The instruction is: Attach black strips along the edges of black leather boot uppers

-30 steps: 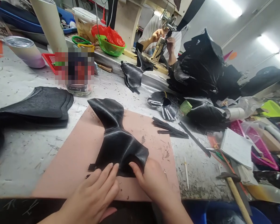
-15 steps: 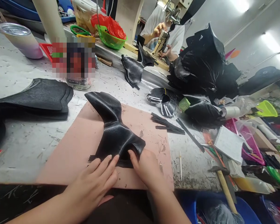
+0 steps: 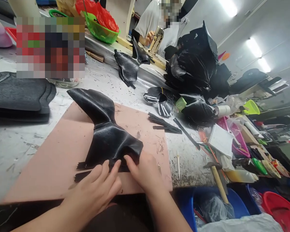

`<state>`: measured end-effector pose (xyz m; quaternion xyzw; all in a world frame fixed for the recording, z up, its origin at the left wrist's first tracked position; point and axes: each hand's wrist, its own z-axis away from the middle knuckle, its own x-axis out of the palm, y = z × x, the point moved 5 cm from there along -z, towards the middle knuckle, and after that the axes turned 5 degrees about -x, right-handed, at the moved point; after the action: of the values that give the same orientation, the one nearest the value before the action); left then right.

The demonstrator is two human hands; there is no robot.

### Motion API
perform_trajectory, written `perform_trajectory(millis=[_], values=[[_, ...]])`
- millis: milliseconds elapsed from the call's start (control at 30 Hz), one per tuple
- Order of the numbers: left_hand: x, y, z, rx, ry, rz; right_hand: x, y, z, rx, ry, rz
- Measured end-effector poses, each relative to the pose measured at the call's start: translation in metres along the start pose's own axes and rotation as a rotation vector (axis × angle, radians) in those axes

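A shiny black leather piece (image 3: 103, 135) lies on the pink board (image 3: 53, 154), its narrow waist creased across. Fingertips of my left hand (image 3: 99, 183) press on its near edge, fingers stretched out. Under that hand a dark strip (image 3: 81, 176) sticks out to the left, in front of the leather. My right hand (image 3: 145, 170) grips the near right corner, thumb on top and fingers curled beneath, partly hidden by the leather.
Black sheets (image 3: 21, 100) are stacked at the left. Dark strips (image 3: 164, 124), a white stick (image 3: 178, 166) and a hammer (image 3: 219, 183) lie to the right. Behind are a green basket (image 3: 101, 30), a black leather heap (image 3: 193, 61) and a person (image 3: 147, 25) at a machine.
The view has shifted, so the scene sits further left. The dark strip now shows apart from the leather's near edge, by my left hand. My right hand keeps its hold on the corner.
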<state>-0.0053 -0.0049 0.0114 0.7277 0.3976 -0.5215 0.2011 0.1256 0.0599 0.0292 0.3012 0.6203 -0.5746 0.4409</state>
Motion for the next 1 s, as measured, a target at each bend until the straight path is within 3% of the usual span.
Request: perform_trajectory(millis=[167, 300, 500, 800, 1000], values=[[-0.004, 0.000, -0.006, 0.067, -0.009, 0.004, -0.009, 0.016, 0.003, 0.096, -0.009, -0.298], [-0.003, -0.002, -0.007, 0.060, -0.031, 0.036, -0.009, 0.018, 0.003, 0.116, 0.012, -0.317], [-0.003, 0.006, -0.019, 0.145, 0.102, 0.013, -0.006, 0.020, 0.003, 0.129, 0.039, -0.257], [0.009, 0.017, -0.022, 0.182, 0.077, 0.075, -0.018, 0.041, 0.002, 0.142, 0.038, -0.367], [0.014, 0.005, -0.018, 0.209, 0.039, 0.250, -0.019, 0.047, 0.000, 0.138, 0.001, -0.438]])
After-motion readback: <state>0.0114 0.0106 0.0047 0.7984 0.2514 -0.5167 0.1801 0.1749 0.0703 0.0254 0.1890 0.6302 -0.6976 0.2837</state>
